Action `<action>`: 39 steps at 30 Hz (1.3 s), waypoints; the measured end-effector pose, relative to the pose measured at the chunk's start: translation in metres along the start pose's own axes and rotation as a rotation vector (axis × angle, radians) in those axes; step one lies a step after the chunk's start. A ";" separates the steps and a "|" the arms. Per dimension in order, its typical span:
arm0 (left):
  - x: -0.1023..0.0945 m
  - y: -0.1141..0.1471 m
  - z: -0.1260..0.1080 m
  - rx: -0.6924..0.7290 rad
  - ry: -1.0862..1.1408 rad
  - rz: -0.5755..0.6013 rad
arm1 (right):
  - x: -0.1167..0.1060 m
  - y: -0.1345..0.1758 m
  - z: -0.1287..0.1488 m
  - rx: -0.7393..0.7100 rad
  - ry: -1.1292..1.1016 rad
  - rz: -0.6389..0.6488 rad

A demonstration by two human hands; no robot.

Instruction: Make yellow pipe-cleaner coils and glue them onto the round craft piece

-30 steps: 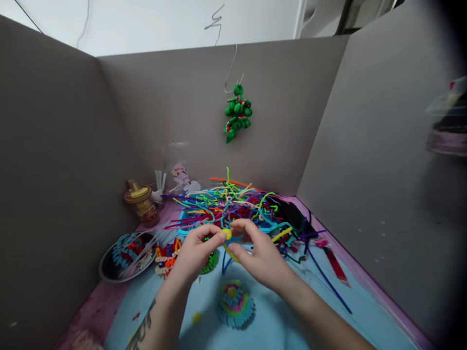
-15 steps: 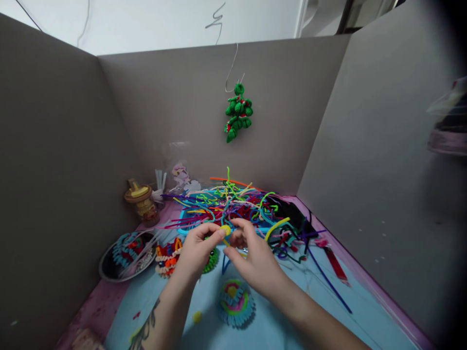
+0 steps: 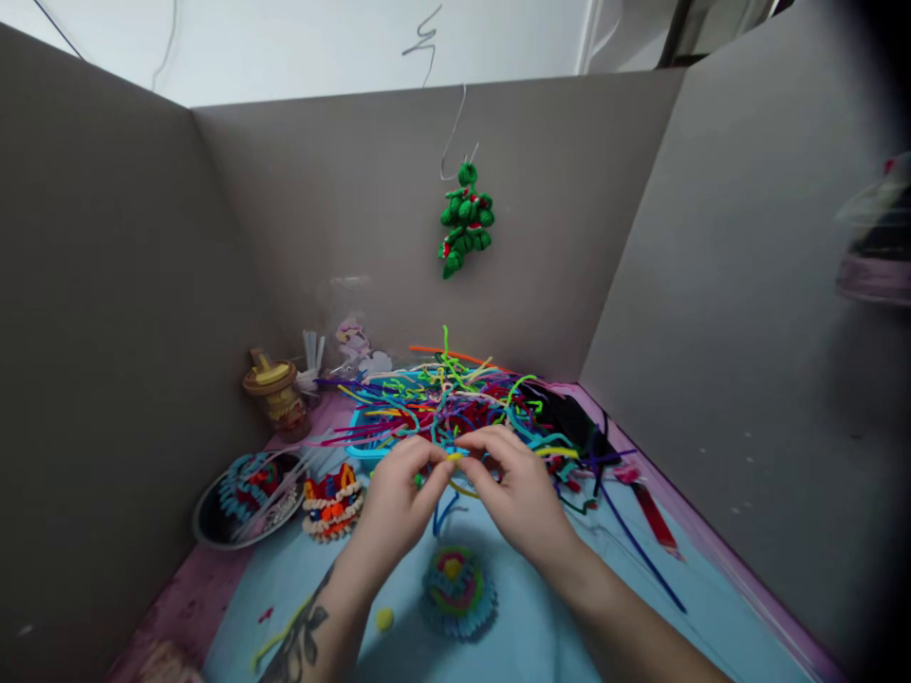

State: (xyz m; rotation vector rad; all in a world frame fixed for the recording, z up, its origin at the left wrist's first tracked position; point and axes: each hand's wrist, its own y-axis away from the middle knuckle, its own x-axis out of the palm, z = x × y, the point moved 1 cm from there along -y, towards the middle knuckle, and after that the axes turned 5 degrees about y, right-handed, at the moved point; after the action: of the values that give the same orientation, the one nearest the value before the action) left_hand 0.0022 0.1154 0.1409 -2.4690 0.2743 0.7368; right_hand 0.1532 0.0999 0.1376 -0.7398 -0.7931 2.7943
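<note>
My left hand (image 3: 404,489) and my right hand (image 3: 513,486) meet in front of me, both pinching a small yellow pipe cleaner coil (image 3: 454,458) between thumb and forefinger. A yellow strand shows below the fingertips, and a yellow length juts out past my right hand. Fingers cover most of the coil. Beneath them on the blue sheet (image 3: 399,655) lies a round fluffy pipe cleaner piece (image 3: 460,593) in blue, pink, green and yellow. A small yellow ball (image 3: 384,619) rests to its left. A bent blue pipe cleaner (image 3: 442,514) lies just under my hands.
A blue tray (image 3: 354,446) heaped with coloured pipe cleaners stands behind my hands. At left are a metal bowl (image 3: 206,531), an orange-and-cream piece (image 3: 333,505) and a brown-lidded cup (image 3: 274,394). A green ornament (image 3: 466,223) hangs from the grey back panel (image 3: 320,190).
My right hand has closed in from an open pose and now pinches the yellow coil alongside my left. The yellow length at right has swung lower, and the green piece is now mostly hidden.
</note>
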 end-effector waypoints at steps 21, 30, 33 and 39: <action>-0.009 0.012 -0.020 0.170 -0.589 0.058 | -0.018 -0.005 0.003 -0.165 0.108 0.175; 0.013 0.019 -0.031 -0.032 -0.063 -0.035 | -0.011 -0.006 -0.005 0.117 -0.223 -0.130; 0.032 0.015 -0.022 -0.232 0.346 -0.032 | -0.003 -0.004 -0.009 0.282 -0.501 -0.189; 0.039 0.008 -0.014 -0.439 0.831 -0.328 | 0.012 0.002 -0.003 0.467 -0.767 -0.188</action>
State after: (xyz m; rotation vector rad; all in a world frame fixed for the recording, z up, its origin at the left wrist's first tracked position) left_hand 0.0378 0.0994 0.1253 -3.0124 -0.0122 -0.4468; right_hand 0.1446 0.1024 0.1293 0.4820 -0.2244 2.8788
